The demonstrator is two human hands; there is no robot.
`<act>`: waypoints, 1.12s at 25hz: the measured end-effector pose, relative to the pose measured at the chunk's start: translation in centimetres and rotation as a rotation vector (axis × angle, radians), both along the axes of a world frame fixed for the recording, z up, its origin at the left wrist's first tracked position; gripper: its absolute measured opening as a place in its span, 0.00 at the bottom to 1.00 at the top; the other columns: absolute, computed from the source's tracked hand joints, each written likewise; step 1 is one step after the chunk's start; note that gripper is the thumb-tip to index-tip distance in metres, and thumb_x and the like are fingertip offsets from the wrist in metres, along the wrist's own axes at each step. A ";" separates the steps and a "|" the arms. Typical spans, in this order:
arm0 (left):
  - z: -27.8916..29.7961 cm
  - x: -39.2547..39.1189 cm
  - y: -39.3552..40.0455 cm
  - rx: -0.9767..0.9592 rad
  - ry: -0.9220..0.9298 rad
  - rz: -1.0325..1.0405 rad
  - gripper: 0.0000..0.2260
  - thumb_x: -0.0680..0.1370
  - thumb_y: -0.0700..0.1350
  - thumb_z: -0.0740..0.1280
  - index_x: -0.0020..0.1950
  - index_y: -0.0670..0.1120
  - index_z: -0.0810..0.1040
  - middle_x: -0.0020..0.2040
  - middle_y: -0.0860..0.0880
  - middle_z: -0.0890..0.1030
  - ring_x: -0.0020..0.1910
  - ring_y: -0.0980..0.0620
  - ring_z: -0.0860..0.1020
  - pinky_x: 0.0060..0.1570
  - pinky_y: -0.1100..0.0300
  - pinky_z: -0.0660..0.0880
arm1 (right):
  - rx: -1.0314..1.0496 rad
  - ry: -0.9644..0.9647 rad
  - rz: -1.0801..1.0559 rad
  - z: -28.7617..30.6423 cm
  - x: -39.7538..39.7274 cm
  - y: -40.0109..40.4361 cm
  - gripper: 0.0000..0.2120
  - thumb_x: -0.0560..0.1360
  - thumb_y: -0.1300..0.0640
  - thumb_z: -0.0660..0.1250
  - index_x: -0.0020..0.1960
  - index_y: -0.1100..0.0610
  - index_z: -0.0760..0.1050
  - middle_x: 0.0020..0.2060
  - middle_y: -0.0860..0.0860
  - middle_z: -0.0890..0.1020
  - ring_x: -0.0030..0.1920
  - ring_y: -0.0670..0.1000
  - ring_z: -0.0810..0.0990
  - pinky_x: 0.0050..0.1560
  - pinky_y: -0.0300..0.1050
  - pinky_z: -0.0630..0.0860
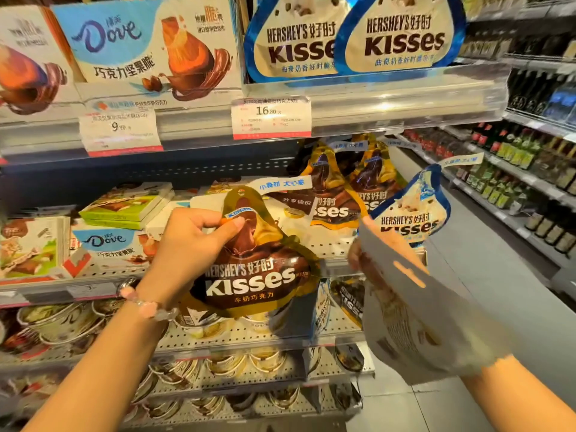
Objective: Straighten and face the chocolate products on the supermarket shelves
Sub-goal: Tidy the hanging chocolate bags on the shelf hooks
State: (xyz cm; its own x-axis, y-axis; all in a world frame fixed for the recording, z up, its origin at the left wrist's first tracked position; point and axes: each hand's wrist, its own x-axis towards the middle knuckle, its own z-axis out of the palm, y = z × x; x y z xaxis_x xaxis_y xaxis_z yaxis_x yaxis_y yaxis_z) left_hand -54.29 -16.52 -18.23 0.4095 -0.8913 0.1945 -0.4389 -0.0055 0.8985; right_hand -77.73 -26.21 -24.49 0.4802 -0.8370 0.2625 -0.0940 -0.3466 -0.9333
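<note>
- The left hand (190,244) pinches the narrow top of a gold-and-brown Hershey's Kisses milk chocolate pouch (252,269); its fingers (232,224) curl round the neck just under the hang hole, so the pouch hangs label-forward, probably so its face can be checked.
- The right hand (371,254) is blurred and largely hidden behind a grey-backed pouch (414,307); its fingers appear to grip that pouch's upper edge, with the printed back turned to the camera, so it probably needs flipping.
- Just beyond the right fingers, a blue-and-white Kisses pouch (411,210) leans tilted at the shelf end, out of line.
- Behind both hands, two gold Kisses pouches (339,194) stand on the middle shelf (336,244), the likely home for the held one.
- Left of the left fingers lie Dove boxes (106,244).
- Above, upright cookies-and-cream Kisses pouches (396,39) face forward behind a clear rail (389,98).
</note>
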 end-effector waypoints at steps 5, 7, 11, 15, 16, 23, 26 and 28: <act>-0.2 -0.9 -0.5 0.003 -0.024 -0.095 0.07 0.74 0.45 0.69 0.37 0.48 0.83 0.33 0.51 0.84 0.33 0.54 0.82 0.31 0.64 0.75 | -0.054 0.241 0.069 1.1 0.8 2.0 0.16 0.70 0.49 0.71 0.57 0.50 0.77 0.45 0.48 0.83 0.24 0.42 0.71 0.25 0.31 0.64; -0.4 -1.0 -0.5 0.005 -0.022 -0.128 0.07 0.74 0.46 0.68 0.37 0.48 0.83 0.33 0.50 0.84 0.34 0.53 0.83 0.31 0.63 0.76 | -0.080 0.318 0.057 0.6 1.4 2.2 0.14 0.71 0.51 0.71 0.57 0.46 0.77 0.43 0.46 0.84 0.28 0.47 0.76 0.28 0.37 0.70; -1.1 -1.1 -0.5 0.019 -0.053 -0.169 0.07 0.73 0.45 0.69 0.38 0.45 0.84 0.34 0.48 0.84 0.36 0.50 0.83 0.36 0.56 0.81 | -0.128 0.335 -0.036 -0.2 1.9 2.1 0.07 0.74 0.54 0.69 0.39 0.48 0.83 0.28 0.44 0.81 0.28 0.42 0.74 0.33 0.42 0.71; -1.4 -0.2 -0.4 0.008 -0.020 -0.226 0.09 0.72 0.52 0.67 0.44 0.50 0.84 0.41 0.53 0.85 0.44 0.55 0.83 0.43 0.57 0.80 | -0.055 0.210 -0.097 -0.3 0.5 2.3 0.09 0.74 0.58 0.68 0.39 0.48 0.83 0.31 0.48 0.84 0.31 0.44 0.76 0.34 0.42 0.71; -1.4 0.4 -0.3 -0.012 -0.013 -0.219 0.10 0.72 0.53 0.65 0.46 0.52 0.84 0.43 0.55 0.85 0.46 0.58 0.82 0.45 0.60 0.78 | -0.036 0.166 -0.129 -0.1 -0.3 2.1 0.10 0.73 0.59 0.68 0.38 0.47 0.83 0.32 0.48 0.85 0.32 0.45 0.77 0.35 0.43 0.72; -1.6 3.7 0.1 -0.171 -0.297 -0.096 0.28 0.71 0.37 0.69 0.60 0.66 0.67 0.59 0.72 0.69 0.61 0.62 0.72 0.56 0.67 0.73 | 0.021 0.041 -0.487 -0.4 -5.7 0.6 0.06 0.73 0.62 0.68 0.49 0.60 0.81 0.18 0.40 0.76 0.21 0.37 0.73 0.24 0.27 0.66; -1.8 4.6 -0.3 -0.171 -0.296 -0.136 0.18 0.67 0.49 0.70 0.52 0.68 0.75 0.52 0.64 0.79 0.51 0.55 0.80 0.49 0.63 0.77 | 0.016 -0.008 -0.554 -1.2 -5.7 -0.1 0.05 0.74 0.61 0.68 0.48 0.59 0.82 0.21 0.41 0.79 0.23 0.37 0.73 0.25 0.28 0.69; -1.8 4.8 -0.7 -0.229 -0.435 -0.194 0.10 0.68 0.56 0.68 0.44 0.71 0.77 0.45 0.71 0.79 0.49 0.68 0.77 0.48 0.71 0.74 | -0.015 -0.011 -0.583 -1.8 -4.8 -0.8 0.05 0.74 0.61 0.68 0.47 0.58 0.82 0.26 0.46 0.82 0.24 0.37 0.73 0.27 0.28 0.70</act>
State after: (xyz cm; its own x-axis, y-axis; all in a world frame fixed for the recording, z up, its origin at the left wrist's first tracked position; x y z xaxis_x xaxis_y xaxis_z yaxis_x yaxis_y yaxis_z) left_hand -49.51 -17.23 -19.99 0.0793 -0.8572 0.5088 -0.7447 0.2883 0.6019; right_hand -82.54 -26.98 -26.33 -0.0611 -0.9584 0.2787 -0.2636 -0.2538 -0.9306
